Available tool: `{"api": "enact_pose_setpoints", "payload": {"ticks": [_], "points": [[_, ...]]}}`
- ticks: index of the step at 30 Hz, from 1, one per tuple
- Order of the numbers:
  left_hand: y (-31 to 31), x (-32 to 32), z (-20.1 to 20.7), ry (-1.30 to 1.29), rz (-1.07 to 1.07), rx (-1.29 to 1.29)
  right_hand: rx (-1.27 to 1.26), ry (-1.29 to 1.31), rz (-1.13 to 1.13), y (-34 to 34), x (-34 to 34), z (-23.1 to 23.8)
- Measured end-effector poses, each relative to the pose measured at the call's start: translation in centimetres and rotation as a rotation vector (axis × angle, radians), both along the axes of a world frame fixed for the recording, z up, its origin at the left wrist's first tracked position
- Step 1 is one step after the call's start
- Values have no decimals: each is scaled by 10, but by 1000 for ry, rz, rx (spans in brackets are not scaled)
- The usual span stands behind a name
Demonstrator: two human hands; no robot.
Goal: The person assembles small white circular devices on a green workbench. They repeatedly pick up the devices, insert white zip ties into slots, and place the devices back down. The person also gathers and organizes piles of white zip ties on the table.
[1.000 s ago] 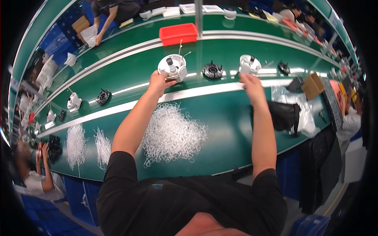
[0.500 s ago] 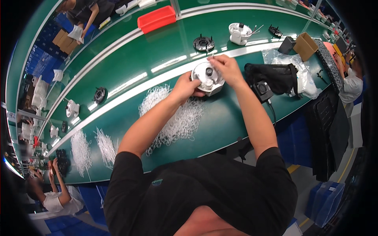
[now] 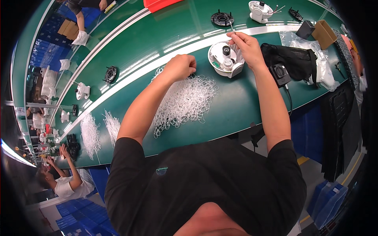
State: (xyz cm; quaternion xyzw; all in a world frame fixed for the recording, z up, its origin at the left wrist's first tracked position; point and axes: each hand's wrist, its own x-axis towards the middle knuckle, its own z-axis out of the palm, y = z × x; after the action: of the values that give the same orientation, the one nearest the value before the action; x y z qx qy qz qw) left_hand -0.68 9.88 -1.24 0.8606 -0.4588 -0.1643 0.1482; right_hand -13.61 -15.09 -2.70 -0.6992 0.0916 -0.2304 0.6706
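Note:
A round white plastic housing (image 3: 224, 61) with a black part in its middle sits on the green bench in front of me. My right hand (image 3: 245, 45) hovers over its far right rim, fingers pinched on thin wires (image 3: 231, 27) that rise from it. My left hand (image 3: 182, 67) is a closed fist at the top edge of a heap of white plastic ties (image 3: 185, 100), left of the housing. Whether it holds a tie is hidden.
A black bag (image 3: 293, 63) in clear plastic lies right of the housing, with a cardboard box (image 3: 325, 33) beyond. On the far belt stand a black round part (image 3: 221, 17) and another white housing (image 3: 260, 10). Other workers' arms show top left and bottom left.
The white housing now rests on the bench nearer me. My left hand has left it and closed over the tie heap; my right hand stays at the housing's wires.

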Motion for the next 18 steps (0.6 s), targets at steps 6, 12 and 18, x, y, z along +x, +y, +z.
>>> {"api": "enact_pose_setpoints", "payload": {"ticks": [6, 12, 18], "points": [[-3, -4, 11, -103, 209, 209, -47, 20, -11, 1, -4, 3], [-7, -6, 3, -80, 178, 268, -75, 22, -14, -1, -2, -1], [-9, -6, -4, -125, 114, 274, -95, 37, -25, -2, 0, -3]]}}
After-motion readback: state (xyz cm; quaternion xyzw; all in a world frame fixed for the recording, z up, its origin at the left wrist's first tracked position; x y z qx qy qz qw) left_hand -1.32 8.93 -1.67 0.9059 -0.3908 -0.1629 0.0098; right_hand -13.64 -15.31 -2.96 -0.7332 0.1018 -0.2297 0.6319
